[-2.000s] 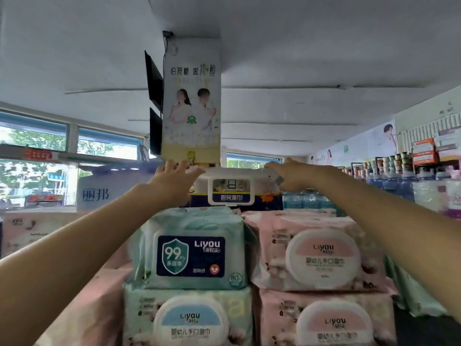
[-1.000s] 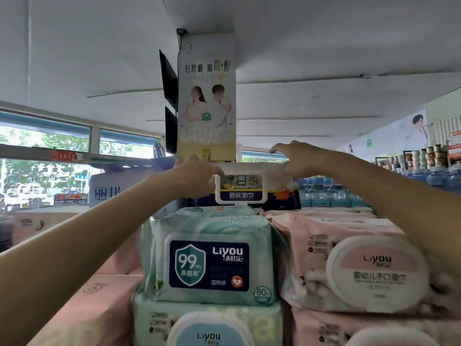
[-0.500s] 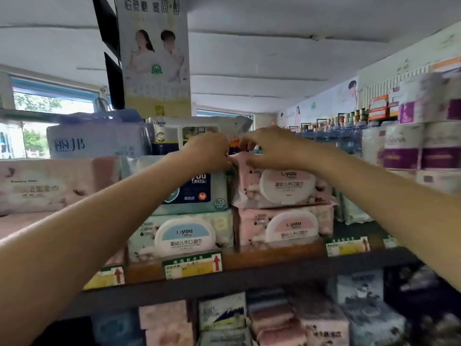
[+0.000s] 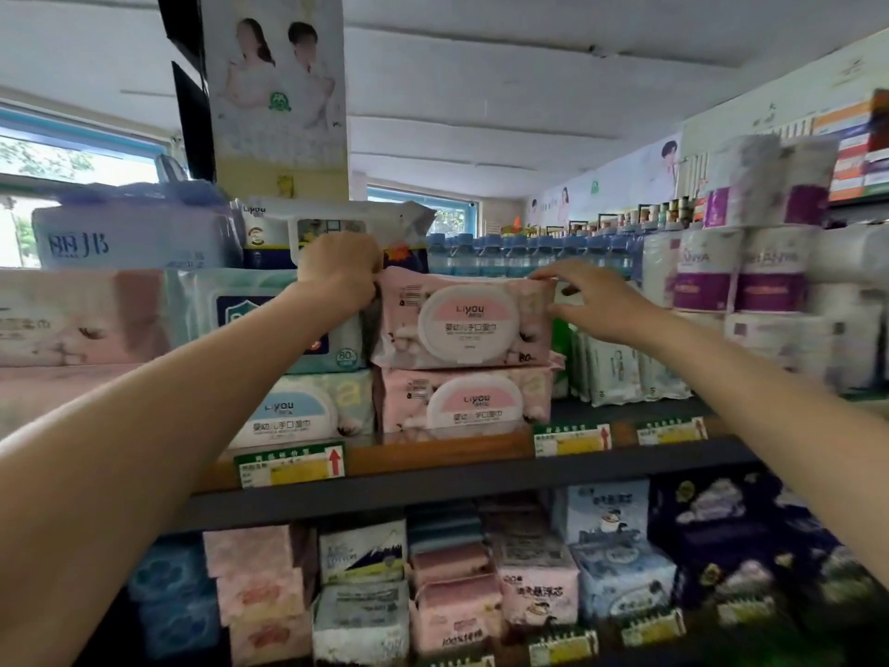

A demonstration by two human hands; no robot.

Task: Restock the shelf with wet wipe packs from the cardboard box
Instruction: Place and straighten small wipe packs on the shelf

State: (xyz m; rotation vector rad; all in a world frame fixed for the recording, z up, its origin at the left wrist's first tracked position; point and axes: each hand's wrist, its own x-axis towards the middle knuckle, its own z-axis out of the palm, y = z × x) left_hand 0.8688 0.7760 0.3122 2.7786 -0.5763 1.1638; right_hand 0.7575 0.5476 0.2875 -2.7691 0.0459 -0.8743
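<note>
Upper pink soft-plastic wet wipe pack (image 4: pixel 464 320) with round white lid lies atop its twin on wooden shelf (image 4: pixel 433 453), long axis 9-to-3. Your left hand (image 4: pixel 339 272) grips its 9 o'clock corner; right hand (image 4: pixel 589 300), fingers spread, touches 3 o'clock end. Both equally near.

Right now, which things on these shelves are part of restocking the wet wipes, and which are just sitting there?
Part of the job: top pink wipe pack, left hand, right hand, pink pack beneath, shelf.

Just there: toilet paper rolls, water bottles, tissue packs below.
</note>
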